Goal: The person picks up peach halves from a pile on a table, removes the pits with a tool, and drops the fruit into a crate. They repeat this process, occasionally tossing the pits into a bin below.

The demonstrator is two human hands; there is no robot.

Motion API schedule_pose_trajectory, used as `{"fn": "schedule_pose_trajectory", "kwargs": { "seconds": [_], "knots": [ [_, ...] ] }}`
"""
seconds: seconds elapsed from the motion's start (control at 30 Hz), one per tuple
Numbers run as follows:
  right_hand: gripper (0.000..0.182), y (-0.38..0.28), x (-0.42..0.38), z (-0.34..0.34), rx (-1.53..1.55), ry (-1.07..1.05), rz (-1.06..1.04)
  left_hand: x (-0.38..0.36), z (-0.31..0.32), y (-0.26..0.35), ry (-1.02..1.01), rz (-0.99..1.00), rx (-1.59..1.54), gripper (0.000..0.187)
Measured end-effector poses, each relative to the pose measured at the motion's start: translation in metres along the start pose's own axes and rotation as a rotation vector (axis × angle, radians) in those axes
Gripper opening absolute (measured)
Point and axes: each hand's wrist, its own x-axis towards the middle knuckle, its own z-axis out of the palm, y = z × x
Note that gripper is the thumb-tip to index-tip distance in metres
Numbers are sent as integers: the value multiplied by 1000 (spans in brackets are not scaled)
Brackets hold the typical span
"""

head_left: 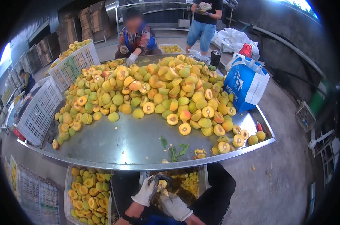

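Note:
My left hand point(146, 190), in a white glove with dark fingers, is wrapped round a yellow peach piece point(162, 184) below the table's front edge. Close beside it on the right, my right hand point(174, 205), also gloved, has its fingers bent in at the same piece; whether it holds a tool is too small to tell. Beneath both hands is a container point(203, 177) with yellow scraps and dark liquid. Above them, a large heap of halved peaches point(151, 90) lies on the metal table point(102, 140).
A crate of peach halves point(68, 191) stands left of my legs. White crates point(38, 112) line the table's left side. A blue bag point(241, 84) and red-handled tool point(259, 126) are at the right. A co-worker point(138, 37) sits across; another person point(204, 26) stands behind.

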Motion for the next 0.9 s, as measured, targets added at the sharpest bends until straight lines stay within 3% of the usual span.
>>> {"fn": "schedule_pose_trajectory", "kwargs": {
  "seconds": [0.07, 0.1, 0.13, 0.17, 0.2, 0.23, 0.27, 0.3, 0.33, 0.43, 0.53, 0.63, 0.73, 0.9],
  "knots": [
    [31, 3, 7, -1, -162, 40, -57, 9, -6, -9, -290, 142, 33, 45],
    [31, 8, 5, -2, -242, 38, -173, 4, -10, -18, -142, 536, 638, 44],
    [31, -6, 1, -3, -315, 27, -276, -3, -4, -4, -129, 546, 767, 42],
    [29, -19, -6, -3, -314, -3, -251, -10, 2, 10, -115, 557, 898, 40],
    [29, -18, -7, 0, -78, -32, -159, -17, 8, 24, -101, 569, 1026, 38],
    [28, 0, 0, 0, -48, -61, -164, -8, 6, 9, -71, 308, 587, 36],
    [29, 1, 2, 3, -12, -86, -170, -8, 3, 5, -66, 130, 358, 36],
    [29, -4, -4, -2, 76, -158, 56, -7, 0, 2, -22, -36, 125, 36],
    [29, -13, -7, -3, 149, -196, 103, -5, -3, 6, -15, -114, 101, 40],
    [29, -16, -10, -3, 341, -318, 154, 6, -12, 22, -335, -149, -8, 42],
    [32, -10, -7, 0, 381, -318, 147, 6, -2, 38, -351, -157, -36, 42],
    [29, -12, -5, -2, 673, -414, 222, -1, 9, 37, -247, -76, -189, 44],
    [29, -5, 0, -1, 698, -427, 222, -3, 9, 13, -45, -88, -305, 47],
    [28, 0, 3, 9, 287, -240, 24, 7, -5, -23, 19, -178, -320, 49]
  ]
}}
